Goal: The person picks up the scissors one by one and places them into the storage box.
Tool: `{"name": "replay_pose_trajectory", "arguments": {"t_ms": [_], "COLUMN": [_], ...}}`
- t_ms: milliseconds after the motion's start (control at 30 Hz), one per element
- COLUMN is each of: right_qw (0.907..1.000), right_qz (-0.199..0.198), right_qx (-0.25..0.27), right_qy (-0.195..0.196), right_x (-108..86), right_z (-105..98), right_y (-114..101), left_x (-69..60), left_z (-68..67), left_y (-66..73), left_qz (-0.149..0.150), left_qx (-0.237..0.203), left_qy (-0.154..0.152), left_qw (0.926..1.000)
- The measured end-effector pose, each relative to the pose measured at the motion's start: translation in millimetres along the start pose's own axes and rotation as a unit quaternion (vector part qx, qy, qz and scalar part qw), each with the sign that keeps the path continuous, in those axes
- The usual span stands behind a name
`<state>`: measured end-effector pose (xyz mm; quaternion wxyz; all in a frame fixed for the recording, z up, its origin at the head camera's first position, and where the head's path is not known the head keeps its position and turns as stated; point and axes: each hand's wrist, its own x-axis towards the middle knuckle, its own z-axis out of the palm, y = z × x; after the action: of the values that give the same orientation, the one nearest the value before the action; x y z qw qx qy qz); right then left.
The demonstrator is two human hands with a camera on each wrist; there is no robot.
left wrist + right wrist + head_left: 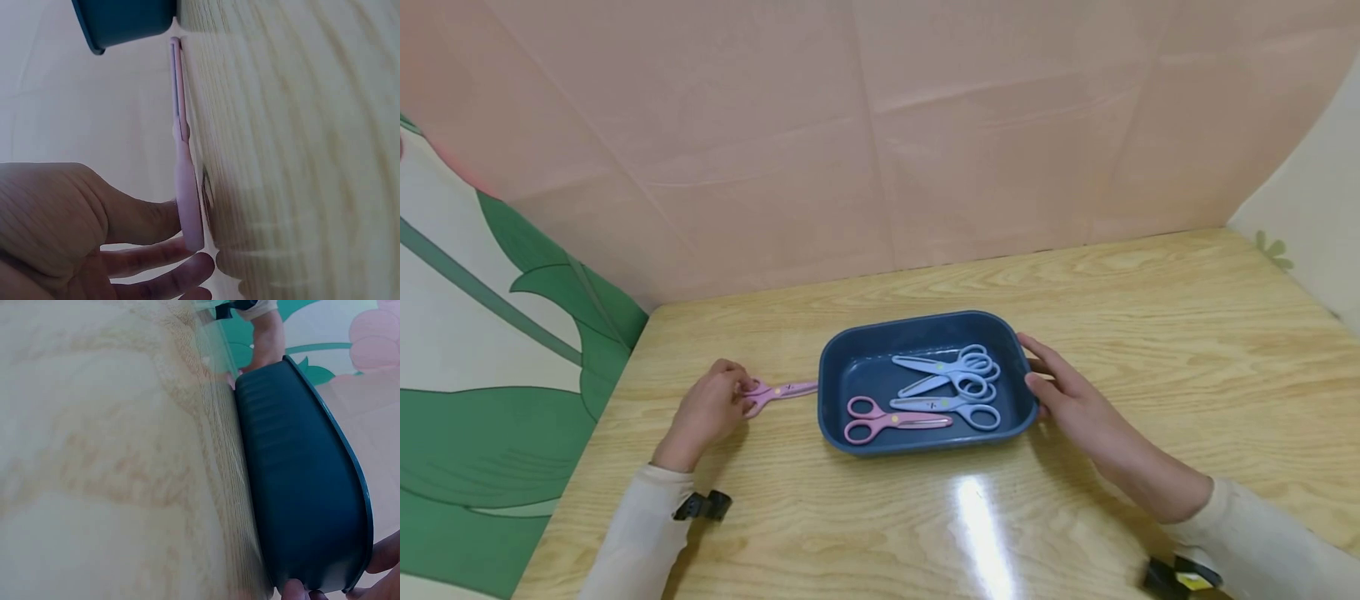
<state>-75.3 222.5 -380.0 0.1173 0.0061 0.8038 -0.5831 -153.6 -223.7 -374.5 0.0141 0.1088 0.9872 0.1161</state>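
My left hand (707,411) pinches the handles of pink-purple scissors (785,390) at the table's left. Their closed blades point right, toward the tray. In the left wrist view the thumb presses one side of the scissors' handle (189,206), close to the tabletop. A dark blue tray (838,367) sits right of them, its right end held by my right hand (1075,404), thumb by the rim. Inside lie pink scissors (891,419) at the front left and light blue scissors (951,404) overlapping on the right. The right wrist view shows fingertips touching the tray (300,469) at one end.
The wood-grain table (880,525) runs back to a wall covered in pinkish sheeting (880,167). A leaf-patterned wall (475,433) borders the left side. Black devices (703,505) are strapped at both wrists.
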Motion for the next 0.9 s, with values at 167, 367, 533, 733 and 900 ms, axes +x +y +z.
{"name": "replay_pose_trajectory", "arguments": {"t_ms": [167, 367, 533, 733, 900], "right_qw": [1.0, 1.0, 1.0, 1.0, 1.0], "right_qz": [0.0, -0.001, -0.006, -0.003, -0.005], "right_qx": [0.001, -0.005, -0.001, 0.0, 0.004], "right_qy": [0.0, 0.001, 0.003, 0.002, 0.002], "right_x": [-0.2, -0.3, -0.5, -0.7, -0.3], "right_z": [-0.1, -0.5, -0.7, -0.5, -0.5], "right_y": [0.0, 0.1, 0.4, 1.0, 1.7], "left_x": [-0.1, -0.6, -0.2, 1.2, 2.1], "left_z": [-0.5, -3.3, -4.7, -5.4, -6.0], "left_y": [1.4, 4.7, 5.3, 5.3, 4.3], "left_qz": [-0.004, -0.022, -0.027, -0.032, -0.017], "left_qx": [-0.01, -0.053, -0.072, -0.095, -0.101], "left_qy": [0.011, 0.018, 0.021, 0.016, 0.031], "left_qw": [0.9999, 0.9982, 0.9968, 0.9948, 0.9943]}}
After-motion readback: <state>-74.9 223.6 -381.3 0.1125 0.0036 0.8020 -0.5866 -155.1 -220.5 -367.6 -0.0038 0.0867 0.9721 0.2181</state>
